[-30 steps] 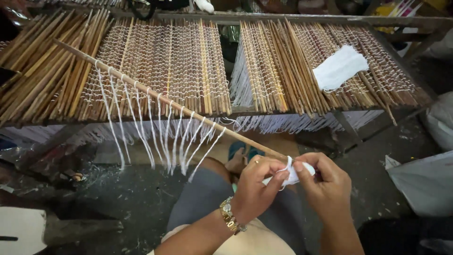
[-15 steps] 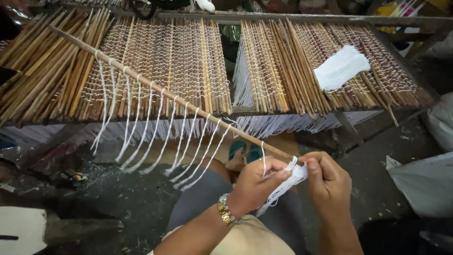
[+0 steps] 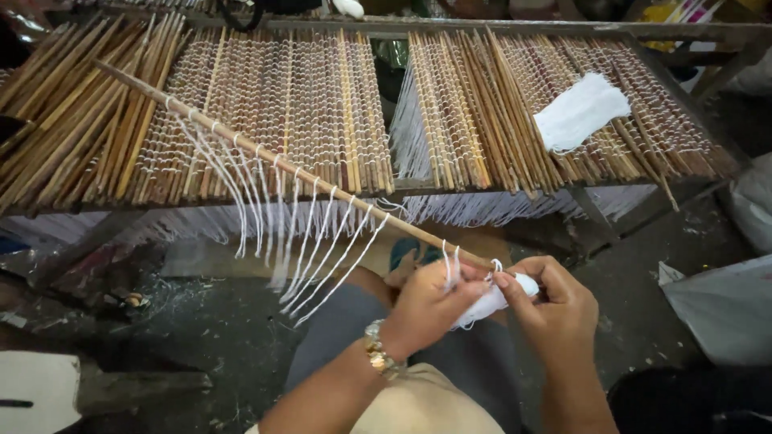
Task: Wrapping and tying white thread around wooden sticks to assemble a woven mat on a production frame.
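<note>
Since half a second ago, the stick is seen swung a little lower at its far end, with two more strands hung near the hands. Its long axis is laid from the upper left down to the right, the near end being met by both hands. The left hand is closed on that end (nearer along the stick); a white thread bundle is pinched by the right hand. Beyond, the rack of sticks is spread.
</note>
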